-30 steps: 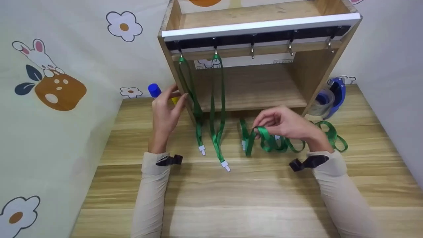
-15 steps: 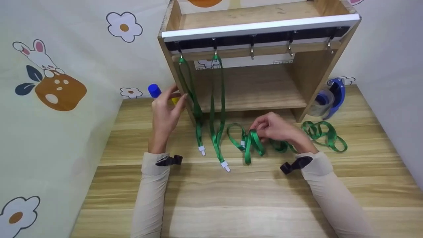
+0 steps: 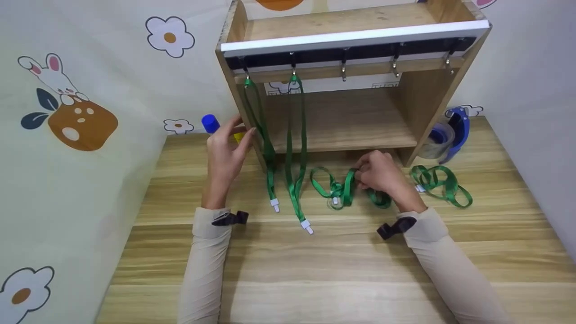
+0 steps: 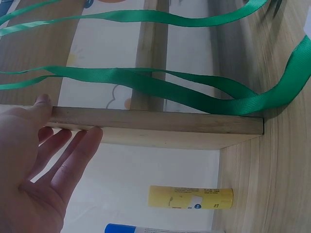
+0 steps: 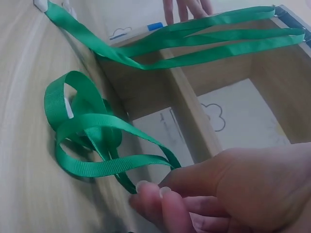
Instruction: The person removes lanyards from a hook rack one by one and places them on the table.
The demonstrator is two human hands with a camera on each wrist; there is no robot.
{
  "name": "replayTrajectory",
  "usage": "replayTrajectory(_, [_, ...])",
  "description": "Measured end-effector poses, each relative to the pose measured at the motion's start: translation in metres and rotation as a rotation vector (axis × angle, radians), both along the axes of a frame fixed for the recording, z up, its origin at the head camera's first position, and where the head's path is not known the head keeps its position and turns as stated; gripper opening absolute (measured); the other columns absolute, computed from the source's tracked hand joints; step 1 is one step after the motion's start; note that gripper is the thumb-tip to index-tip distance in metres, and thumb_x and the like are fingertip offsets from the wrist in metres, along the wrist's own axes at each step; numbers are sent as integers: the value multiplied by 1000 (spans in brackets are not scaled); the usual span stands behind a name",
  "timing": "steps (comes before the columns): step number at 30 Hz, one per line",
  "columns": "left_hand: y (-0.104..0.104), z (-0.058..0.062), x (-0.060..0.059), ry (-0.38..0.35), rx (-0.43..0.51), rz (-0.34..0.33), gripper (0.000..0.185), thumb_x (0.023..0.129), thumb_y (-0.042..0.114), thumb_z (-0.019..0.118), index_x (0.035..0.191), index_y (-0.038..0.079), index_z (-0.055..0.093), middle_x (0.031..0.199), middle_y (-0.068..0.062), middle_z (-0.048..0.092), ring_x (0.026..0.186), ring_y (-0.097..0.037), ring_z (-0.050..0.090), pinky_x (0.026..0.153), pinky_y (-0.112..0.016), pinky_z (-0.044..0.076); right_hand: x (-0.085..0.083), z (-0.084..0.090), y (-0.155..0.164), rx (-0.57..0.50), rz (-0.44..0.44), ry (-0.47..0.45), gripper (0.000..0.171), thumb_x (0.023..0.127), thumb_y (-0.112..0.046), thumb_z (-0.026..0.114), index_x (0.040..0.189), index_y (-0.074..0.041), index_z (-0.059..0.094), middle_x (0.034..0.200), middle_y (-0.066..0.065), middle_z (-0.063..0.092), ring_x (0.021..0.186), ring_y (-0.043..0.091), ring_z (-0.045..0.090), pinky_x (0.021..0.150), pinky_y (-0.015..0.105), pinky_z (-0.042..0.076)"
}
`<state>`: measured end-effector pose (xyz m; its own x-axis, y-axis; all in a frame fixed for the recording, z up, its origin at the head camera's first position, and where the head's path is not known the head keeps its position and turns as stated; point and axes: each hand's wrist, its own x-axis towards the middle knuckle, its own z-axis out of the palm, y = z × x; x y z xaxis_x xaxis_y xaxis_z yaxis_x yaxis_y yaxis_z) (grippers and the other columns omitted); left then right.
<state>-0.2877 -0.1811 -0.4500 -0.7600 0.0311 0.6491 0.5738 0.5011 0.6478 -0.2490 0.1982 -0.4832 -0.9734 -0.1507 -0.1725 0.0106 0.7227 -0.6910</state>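
Four green woven lanyards show in the head view. One bunched lanyard (image 3: 344,191) lies on the pale wooden tabletop (image 3: 315,270) at centre frame, just in front of the open wooden shelf unit (image 3: 405,112). Two hang from the metal hooks under the unit's top board, the left hanging lanyard (image 3: 263,139) and the second hanging lanyard (image 3: 297,148), their white clips resting on the table. A fourth, a loose coiled lanyard (image 3: 443,184), lies at centre right, apart from the rest.

The right hand (image 3: 380,175) is curled, its fingertips pinching a strand of the bunched lanyard. The left hand (image 3: 225,150) is spread flat, straight fingers pressed against the shelf unit's left side panel.

Five hooks line the rail; three are bare. The left wrist view alone shows a yellow glue stick (image 4: 190,197) lying behind that panel; the right wrist view shows the fingertips (image 5: 150,189) closed on the ribbon's loop.

A blue tape dispenser (image 3: 450,130) stands at right.
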Motion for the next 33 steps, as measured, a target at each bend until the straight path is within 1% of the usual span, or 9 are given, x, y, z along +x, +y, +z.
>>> replayTrajectory(5, [-1,0,0,-11,-6,6,40,103,28,77,137,7,72,133,-11,77,110,-24,80,76,-14,63,0,-4,-2,-64,-1,0,23,100,-8,69,120,2,75,96,18,82,75,30,81,65,30,65])
replayTrajectory(10, [-1,1,0,-29,-7,3,41,103,29,76,138,8,71,134,-11,77,111,-24,80,77,-15,63,0,-6,-2,-101,12,9,21,102,-11,71,117,2,76,95,17,83,75,31,80,62,27,63])
replayTrajectory(17, [-2,2,1,-41,-2,3,40,103,30,76,138,11,72,135,-8,77,112,-22,80,78,-18,65,-1,-2,0,-140,16,-7,17,103,-12,72,115,0,77,98,18,83,77,30,81,72,42,69])
replayTrajectory(19, [-2,2,1,-45,0,2,40,103,31,76,139,12,72,135,-7,77,112,-21,80,79,-18,65,0,2,3,-152,18,9,17,104,-13,71,114,-1,78,99,19,82,78,30,81,72,44,69])
replayTrajectory(21, [-1,2,1,-50,3,-1,40,103,31,76,139,14,71,135,-6,77,113,-21,80,80,-19,65,0,8,7,-162,20,37,19,105,-14,71,114,0,79,99,20,82,78,32,81,71,42,69])
replayTrajectory(24, [-1,1,1,-49,4,0,40,103,31,76,138,14,72,134,-7,77,112,-21,79,80,-18,65,2,17,15,-175,11,97,21,105,-18,70,112,0,79,95,21,81,77,34,80,66,36,68])
replayTrajectory(27, [0,0,2,-45,5,0,39,103,29,77,137,11,72,133,-9,77,112,-22,80,78,-18,65,6,27,24,-191,-11,186,22,105,-23,72,109,-2,80,87,18,80,74,31,79,61,26,64])
replayTrajectory(29, [0,0,2,-40,8,-3,39,103,29,77,136,9,73,133,-10,77,112,-23,80,78,-17,64,9,33,32,-193,-39,278,22,105,-25,73,107,-4,81,83,14,80,70,26,77,58,22,62])
replayTrajectory(33, [-1,0,1,-31,11,-6,39,103,30,76,136,9,73,133,-10,77,112,-23,80,80,-16,64,16,43,46,-225,-121,521,21,104,-26,75,104,-6,82,82,9,80,60,15,73,54,15,57])
